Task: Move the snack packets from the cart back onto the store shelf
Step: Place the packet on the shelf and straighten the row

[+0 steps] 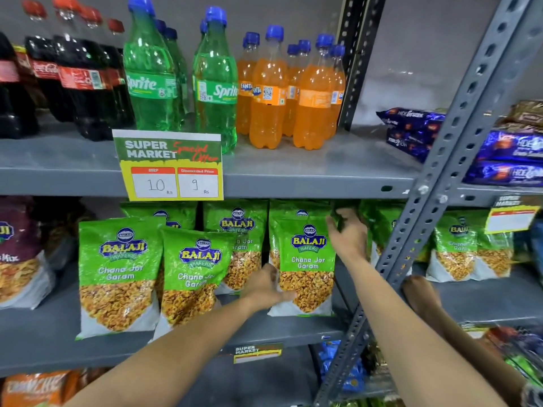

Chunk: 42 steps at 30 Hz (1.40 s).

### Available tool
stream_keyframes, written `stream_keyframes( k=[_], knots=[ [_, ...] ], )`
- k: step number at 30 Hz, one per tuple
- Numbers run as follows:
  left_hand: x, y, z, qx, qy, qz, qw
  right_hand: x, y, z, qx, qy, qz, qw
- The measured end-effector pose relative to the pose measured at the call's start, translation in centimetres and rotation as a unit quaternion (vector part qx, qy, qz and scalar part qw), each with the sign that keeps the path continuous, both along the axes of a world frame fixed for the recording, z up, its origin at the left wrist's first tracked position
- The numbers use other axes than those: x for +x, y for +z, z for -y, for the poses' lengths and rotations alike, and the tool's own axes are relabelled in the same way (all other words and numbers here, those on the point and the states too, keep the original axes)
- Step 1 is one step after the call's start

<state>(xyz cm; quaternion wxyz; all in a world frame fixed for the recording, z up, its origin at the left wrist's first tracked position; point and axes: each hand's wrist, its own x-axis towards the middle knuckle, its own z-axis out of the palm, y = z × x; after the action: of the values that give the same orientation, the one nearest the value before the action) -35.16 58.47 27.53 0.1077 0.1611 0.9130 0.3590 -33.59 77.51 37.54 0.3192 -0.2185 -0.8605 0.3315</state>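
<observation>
Two bare hands steady a green snack packet upright on the middle store shelf.

The left hand presses against the packet's lower left edge, fingers partly curled on it, while the right hand pinches its upper right corner. The packet, marked Balaji Chana Jor Garam and showing yellow-brown snack through its lower half, stands in front of another like it. Just to its left, more green packets of the same kind stand in rows, two deep. On the shelf above, bottles of dark cola, green Sprite and orange Fanta stand grouped by colour behind a price card reading 10 and 9. Blue biscuit packs lie stacked to the right, beyond a slotted metal upright.
</observation>
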Motion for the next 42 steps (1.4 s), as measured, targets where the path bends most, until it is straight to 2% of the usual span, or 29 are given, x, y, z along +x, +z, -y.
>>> stream_keyframes(
  k=[2,4,9,14,19,23,28,31,34,38,42],
  knots=[
    [0.3,-1.0,-0.1,-0.051,-0.016,0.014,0.998,-1.7,2.4,0.8,0.106,0.053,0.133,0.984],
    [0.4,-1.7,-0.4,-0.063,-0.032,0.031,0.997,-3.2,4.1,2.0,0.15,0.125,0.243,0.95],
    [0.3,-2.1,-0.6,-0.08,-0.034,0.033,0.996,-4.7,5.3,3.6,0.2,0.241,0.328,0.891],
    [0.2,-2.4,-0.8,-0.076,-0.026,0.031,0.996,-5.1,4.9,3.6,0.184,0.253,0.346,0.885],
    [-0.4,-2.4,-1.0,-0.068,-0.009,0.013,0.998,-5.3,4.5,3.2,0.177,0.218,0.277,0.919],
    [-0.6,-2.5,-1.2,-0.069,-0.004,0.005,0.998,-5.4,5.7,1.8,0.214,0.209,0.333,0.894],
    [-0.4,-2.8,-1.2,-0.044,0.01,0.015,0.999,-4.4,6.5,0.1,0.322,0.121,0.346,0.873],
    [-0.3,-2.9,-1.2,-0.044,0.011,0.017,0.999,-3.9,5.8,-0.6,0.32,0.125,0.364,0.866],
    [-0.4,-2.7,-1.3,-0.056,0.006,0.019,0.998,-3.9,5.3,-1.3,0.324,0.101,0.346,0.875],
    [-0.2,-2.1,-1.4,-0.085,0.005,0.016,0.996,-3.8,4.1,-1.0,0.279,0.055,0.331,0.9],
    [0.0,-0.9,-1.0,-0.123,-0.017,0.017,0.992,-2.8,3.7,0.2,0.318,-0.028,0.238,0.918]
  ],
)
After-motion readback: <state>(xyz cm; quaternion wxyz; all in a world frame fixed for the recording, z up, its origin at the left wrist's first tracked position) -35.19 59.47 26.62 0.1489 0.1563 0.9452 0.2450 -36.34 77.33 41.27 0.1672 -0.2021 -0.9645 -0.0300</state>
